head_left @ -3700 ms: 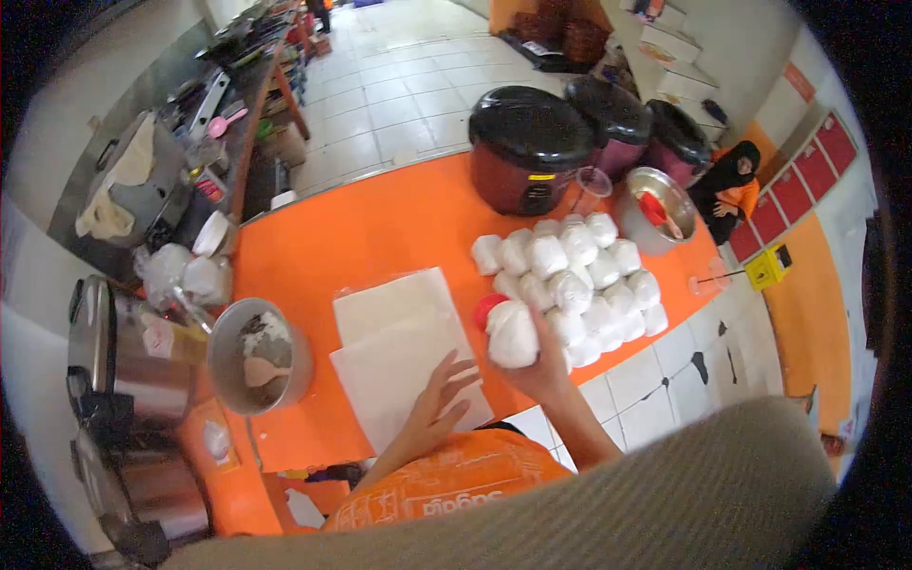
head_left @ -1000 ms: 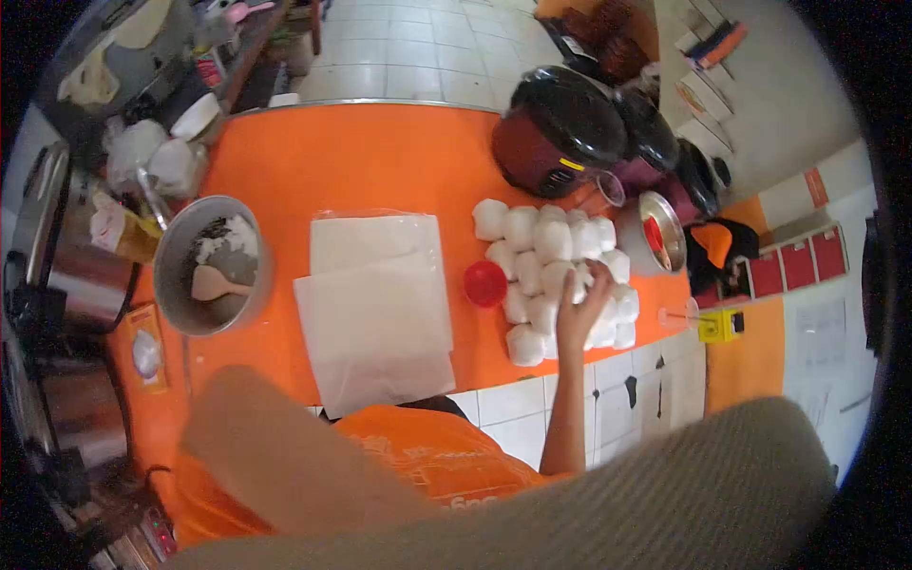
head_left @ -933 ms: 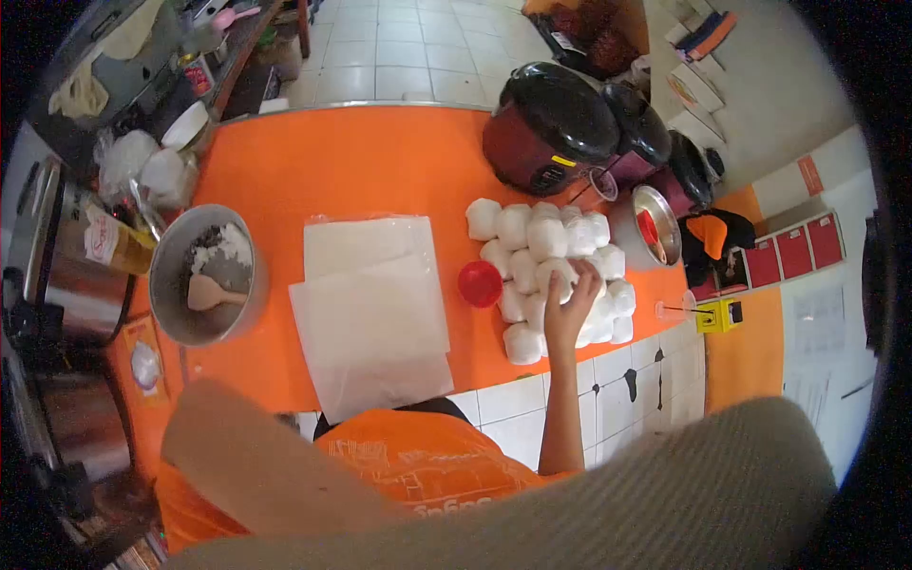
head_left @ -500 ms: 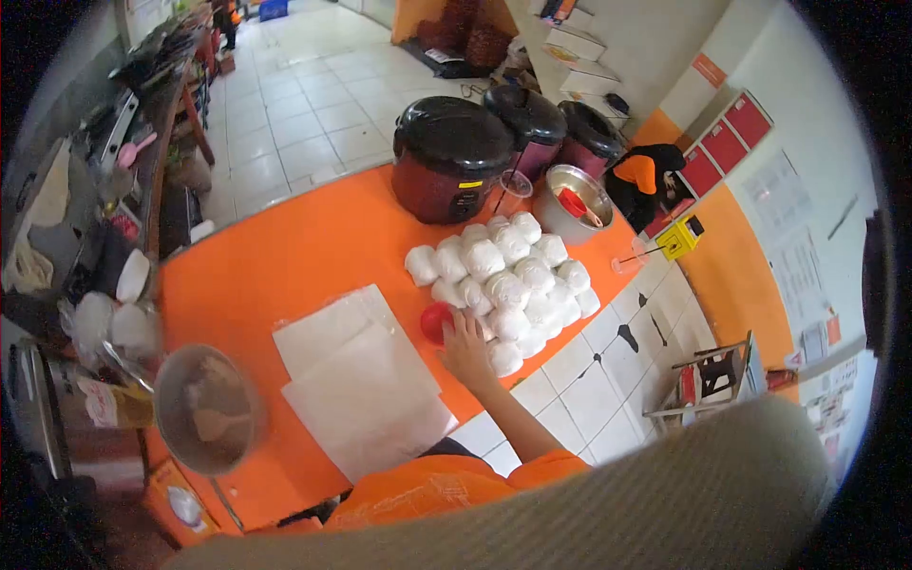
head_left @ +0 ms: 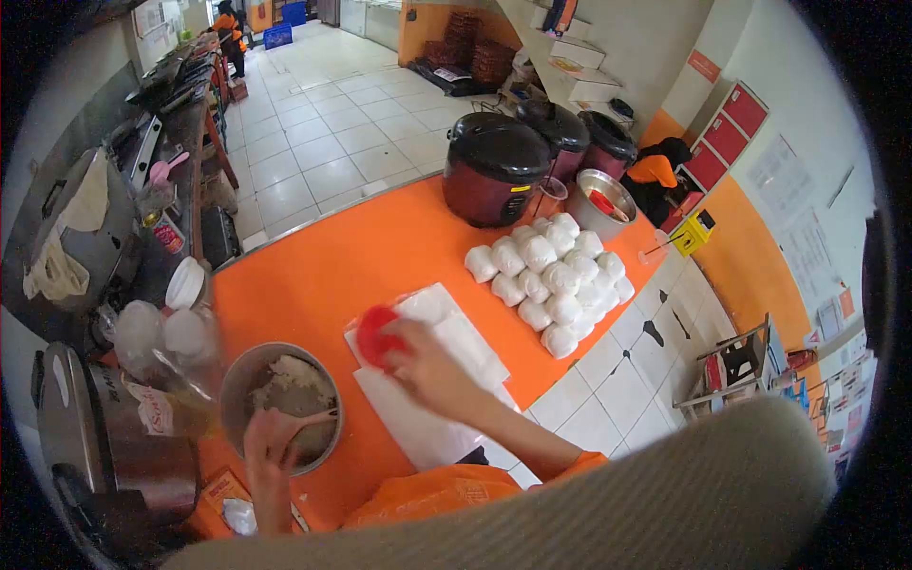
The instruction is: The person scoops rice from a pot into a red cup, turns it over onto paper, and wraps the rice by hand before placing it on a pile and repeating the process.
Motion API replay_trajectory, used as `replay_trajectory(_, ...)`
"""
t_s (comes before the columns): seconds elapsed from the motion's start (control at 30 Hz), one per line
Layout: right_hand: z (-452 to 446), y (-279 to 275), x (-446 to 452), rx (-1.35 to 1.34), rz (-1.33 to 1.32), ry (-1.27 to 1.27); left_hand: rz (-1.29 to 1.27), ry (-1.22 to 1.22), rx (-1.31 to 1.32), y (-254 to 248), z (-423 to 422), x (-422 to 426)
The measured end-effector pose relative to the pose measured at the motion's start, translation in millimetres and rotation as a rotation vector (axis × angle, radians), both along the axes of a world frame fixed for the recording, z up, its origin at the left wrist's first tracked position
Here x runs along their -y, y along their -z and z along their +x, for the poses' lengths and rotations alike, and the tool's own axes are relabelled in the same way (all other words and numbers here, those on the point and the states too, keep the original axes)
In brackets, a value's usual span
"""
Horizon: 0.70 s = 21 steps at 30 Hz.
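My right hand (head_left: 425, 369), blurred by motion, grips a small red cup (head_left: 380, 337) above the white paper sheets (head_left: 456, 332). My left hand (head_left: 266, 446) reaches over the near left rim of a metal pot (head_left: 336, 385), its fingers apart beside a wooden paddle (head_left: 318, 418). Part of the paddle is hard to tell from the hand. White rice (head_left: 296, 372) clings to the inside of the pot. Farther off, several white wrapped bundles (head_left: 560, 275) are stacked on the orange table (head_left: 313, 266).
Dark red rice cookers (head_left: 499, 171) and a metal pot with a red item (head_left: 604, 214) stand at the far end. Plastic containers (head_left: 142, 332) and another cooker (head_left: 114, 437) crowd the left. A co-worker (head_left: 655, 176) is beyond the table; tiled floor lies behind.
My right hand has carried the red cup from beside the bundles leftward over the paper. My left hand has come into view at the pot. The whole view has shifted left.
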State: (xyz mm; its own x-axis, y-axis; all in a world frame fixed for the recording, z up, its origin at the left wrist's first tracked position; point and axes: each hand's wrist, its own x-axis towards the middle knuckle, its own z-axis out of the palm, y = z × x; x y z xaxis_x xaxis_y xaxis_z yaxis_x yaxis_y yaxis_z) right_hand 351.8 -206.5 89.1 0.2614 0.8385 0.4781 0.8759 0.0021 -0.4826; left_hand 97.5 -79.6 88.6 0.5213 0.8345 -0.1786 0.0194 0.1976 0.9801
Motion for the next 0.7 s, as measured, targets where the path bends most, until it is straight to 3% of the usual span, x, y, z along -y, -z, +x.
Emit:
replay_trajectory(0.07,-42,-43,-17,-0.117,0.090,-0.365,0.015,-0.038,0.020,7,-23,-13)
replay_trajectory(0.17,-71,-64,-41,-0.242,0.142,-0.430,0.013,-0.071,0.175,22,-61,-33)
replay_trajectory(0.33,-77,-43,-78,-0.073,-0.031,-0.078,-0.006,-0.034,0.610,55,-110,-62)
replay_trajectory(0.37,-81,-36,-85,-0.197,-0.176,-0.035,0.007,-0.044,0.641,61,-111,-68)
replay_trajectory(0.5,-108,38,-121,0.161,-0.417,-0.151,0.099,-0.229,0.428,77,-95,-88)
replay_trajectory(0.7,-134,170,-169,0.559,-0.624,-0.210,0.241,-0.266,0.384,92,-37,-111)
